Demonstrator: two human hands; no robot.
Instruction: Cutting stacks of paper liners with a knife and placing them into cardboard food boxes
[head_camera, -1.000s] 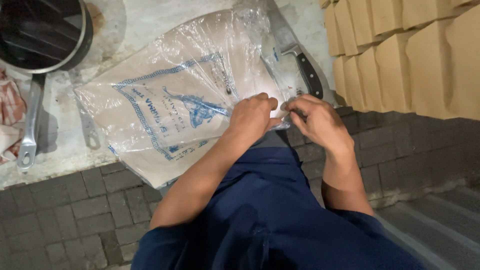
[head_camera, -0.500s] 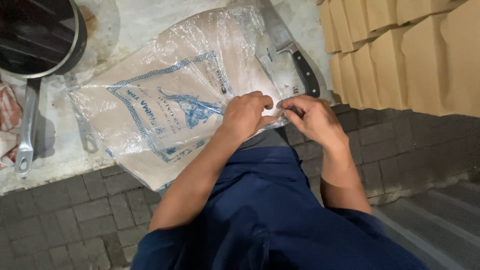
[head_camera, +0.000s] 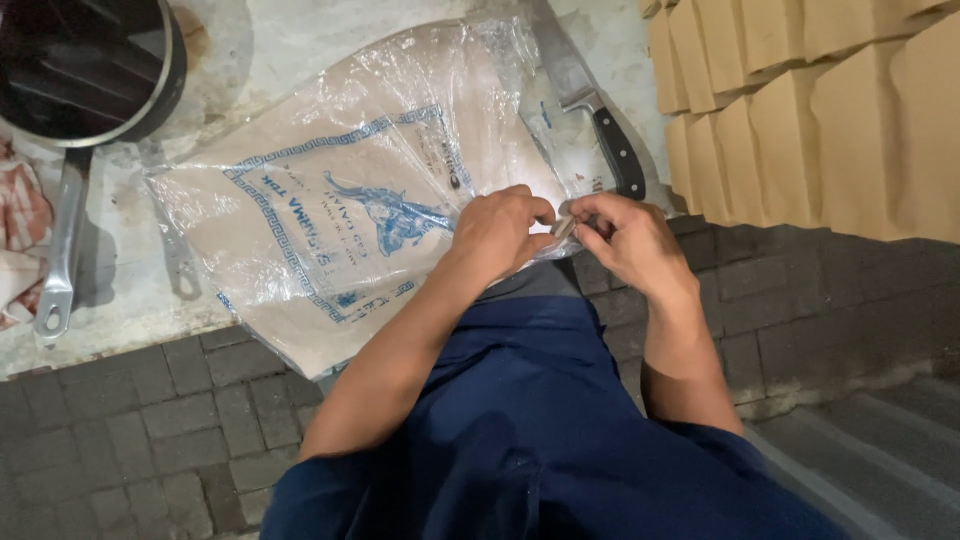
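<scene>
On the counter, plastic bag (head_camera: 370, 200) unmoved, left hand (head_camera: 500, 232) and right hand (head_camera: 630, 240) still pinching its edge

Person observed from the head view, looking down the body. Both forearms are bare from the elbow to the wrist; no sleeves reach them. No rings, watch or bracelets are seen on the left hand (head_camera: 495, 232) or the right hand (head_camera: 628, 238), and no gloves. The dark navy-blue cloth garment (head_camera: 540, 430) covering the torso and lap is plain, with soft folds and no visible markings.
</scene>
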